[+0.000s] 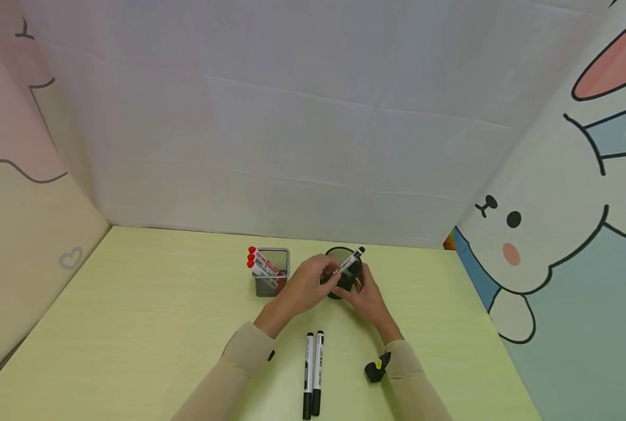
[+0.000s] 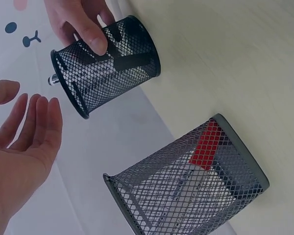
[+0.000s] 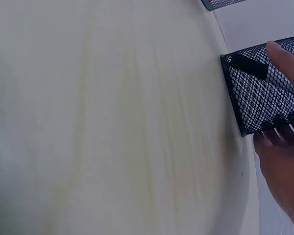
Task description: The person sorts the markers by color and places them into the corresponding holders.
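Head view, centre: my right hand [image 1: 367,299] grasps the round mesh cup [image 2: 105,73], thumb and fingers about its wall. My left hand [image 1: 306,283] overlaps a black-capped marker [image 1: 350,261] there, its grip hard to read. Left wrist view, left edge, settles it: fingers released, thumb apart, the marker's end poking past the cup's rim. Right wrist view, right edge: a dark band shows through the mesh. Only the head view gives the lower-centre pair of markers [image 1: 309,374] and the red caps [image 1: 251,257] above the square holder [image 1: 264,286].
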A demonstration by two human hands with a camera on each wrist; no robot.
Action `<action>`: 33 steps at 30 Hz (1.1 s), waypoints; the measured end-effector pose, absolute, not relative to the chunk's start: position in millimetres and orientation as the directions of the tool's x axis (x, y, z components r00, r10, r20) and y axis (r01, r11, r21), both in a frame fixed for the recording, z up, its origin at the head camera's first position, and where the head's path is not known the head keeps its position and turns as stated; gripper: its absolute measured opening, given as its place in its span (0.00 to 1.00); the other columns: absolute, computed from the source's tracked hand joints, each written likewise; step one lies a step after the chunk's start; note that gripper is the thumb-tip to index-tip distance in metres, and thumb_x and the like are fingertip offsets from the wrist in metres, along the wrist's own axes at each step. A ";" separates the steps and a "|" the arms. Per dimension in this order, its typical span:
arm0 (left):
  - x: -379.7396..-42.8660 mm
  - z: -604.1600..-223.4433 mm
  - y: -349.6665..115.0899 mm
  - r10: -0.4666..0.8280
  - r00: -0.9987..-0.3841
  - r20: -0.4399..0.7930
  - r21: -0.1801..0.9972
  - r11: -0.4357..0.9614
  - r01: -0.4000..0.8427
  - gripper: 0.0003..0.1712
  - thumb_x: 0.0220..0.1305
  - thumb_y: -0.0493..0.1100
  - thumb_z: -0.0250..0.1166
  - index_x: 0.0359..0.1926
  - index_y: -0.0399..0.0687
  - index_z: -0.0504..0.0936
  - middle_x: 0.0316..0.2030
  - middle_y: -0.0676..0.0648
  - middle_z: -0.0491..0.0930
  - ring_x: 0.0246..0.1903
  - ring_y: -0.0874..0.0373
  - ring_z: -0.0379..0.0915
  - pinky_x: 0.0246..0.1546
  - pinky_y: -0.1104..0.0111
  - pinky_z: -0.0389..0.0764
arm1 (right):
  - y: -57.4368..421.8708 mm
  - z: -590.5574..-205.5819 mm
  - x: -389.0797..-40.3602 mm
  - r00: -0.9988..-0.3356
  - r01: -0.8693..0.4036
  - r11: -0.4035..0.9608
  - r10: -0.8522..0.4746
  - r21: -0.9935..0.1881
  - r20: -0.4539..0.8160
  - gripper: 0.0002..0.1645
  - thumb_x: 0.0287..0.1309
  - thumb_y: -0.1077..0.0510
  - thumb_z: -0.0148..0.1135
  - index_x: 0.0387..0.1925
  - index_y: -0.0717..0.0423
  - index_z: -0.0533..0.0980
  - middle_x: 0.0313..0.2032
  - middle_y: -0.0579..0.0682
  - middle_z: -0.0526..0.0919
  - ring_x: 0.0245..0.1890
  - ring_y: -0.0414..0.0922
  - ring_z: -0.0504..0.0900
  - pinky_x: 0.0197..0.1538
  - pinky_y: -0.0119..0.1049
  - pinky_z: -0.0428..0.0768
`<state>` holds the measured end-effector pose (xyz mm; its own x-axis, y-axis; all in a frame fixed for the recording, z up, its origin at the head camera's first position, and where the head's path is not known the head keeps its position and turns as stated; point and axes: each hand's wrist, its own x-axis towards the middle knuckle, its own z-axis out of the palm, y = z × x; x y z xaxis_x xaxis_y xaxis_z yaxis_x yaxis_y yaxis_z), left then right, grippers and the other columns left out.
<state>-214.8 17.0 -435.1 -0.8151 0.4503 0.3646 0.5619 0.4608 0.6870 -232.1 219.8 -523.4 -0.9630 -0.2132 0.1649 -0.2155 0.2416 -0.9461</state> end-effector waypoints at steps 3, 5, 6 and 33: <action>-210.3 -436.6 14.1 0.448 -0.811 0.378 0.687 0.451 0.569 0.09 0.72 0.37 0.65 0.50 0.39 0.83 0.41 0.47 0.81 0.41 0.53 0.77 0.42 0.62 0.82 | 219.4 -523.1 -232.6 -0.965 -0.207 0.233 -0.212 -0.950 0.158 0.45 0.59 0.65 0.74 0.72 0.59 0.58 0.71 0.60 0.66 0.77 0.57 0.58 0.76 0.52 0.59; -206.6 -437.1 12.6 0.447 -0.812 0.376 0.693 0.446 0.566 0.09 0.72 0.36 0.66 0.49 0.39 0.83 0.42 0.46 0.81 0.42 0.50 0.78 0.42 0.60 0.83 | 219.8 -523.3 -232.9 -0.964 -0.208 0.236 -0.211 -0.949 0.159 0.45 0.59 0.66 0.74 0.72 0.60 0.58 0.71 0.61 0.66 0.76 0.58 0.59 0.76 0.52 0.60; -204.9 -437.7 11.8 0.446 -0.815 0.369 0.701 0.443 0.559 0.09 0.71 0.36 0.66 0.50 0.39 0.83 0.42 0.45 0.81 0.42 0.49 0.78 0.43 0.58 0.83 | 219.9 -523.6 -233.0 -0.965 -0.208 0.236 -0.210 -0.949 0.159 0.45 0.59 0.66 0.74 0.72 0.60 0.58 0.71 0.61 0.65 0.76 0.59 0.58 0.76 0.52 0.60; -155.5 -459.3 1.4 0.295 -0.922 0.251 0.692 0.611 0.384 0.12 0.67 0.37 0.69 0.49 0.36 0.82 0.43 0.40 0.82 0.40 0.49 0.80 0.40 0.61 0.84 | 220.6 -523.9 -233.5 -0.980 -0.151 0.275 -0.170 -0.949 0.107 0.50 0.56 0.62 0.77 0.74 0.56 0.58 0.71 0.59 0.66 0.76 0.57 0.61 0.76 0.49 0.60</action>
